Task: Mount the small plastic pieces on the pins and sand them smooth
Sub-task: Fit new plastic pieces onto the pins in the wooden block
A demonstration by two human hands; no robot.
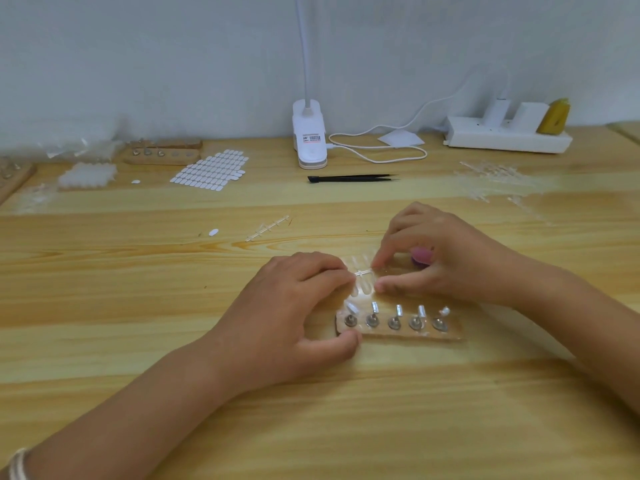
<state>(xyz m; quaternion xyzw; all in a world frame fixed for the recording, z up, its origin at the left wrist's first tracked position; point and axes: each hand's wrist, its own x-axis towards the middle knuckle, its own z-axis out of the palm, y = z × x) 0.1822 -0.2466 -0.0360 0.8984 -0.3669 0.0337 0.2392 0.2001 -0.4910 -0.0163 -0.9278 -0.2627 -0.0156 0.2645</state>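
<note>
A clear plastic sprue (pixel 363 276) carrying small nail-shaped pieces is held between both hands at the table's middle. My left hand (pixel 294 306) pinches its left end, with the thumb lying by the wooden pin block (pixel 450 332). My right hand (pixel 446 258) pinches the sprue's right side with thumb and forefinger. The block carries several metal pins (pixel 394 322), each with a small clear piece on top. A pink object (pixel 420 255) peeks out under my right hand.
Black tweezers (pixel 351 178) lie behind the hands. A bare sprue (pixel 268 228) and a sheet of white stickers (pixel 211 170) lie left of them. More wooden pin blocks (pixel 162 152), a clip lamp (pixel 309 136), a power strip (pixel 507 135) and sprue scraps (pixel 495 178) line the back.
</note>
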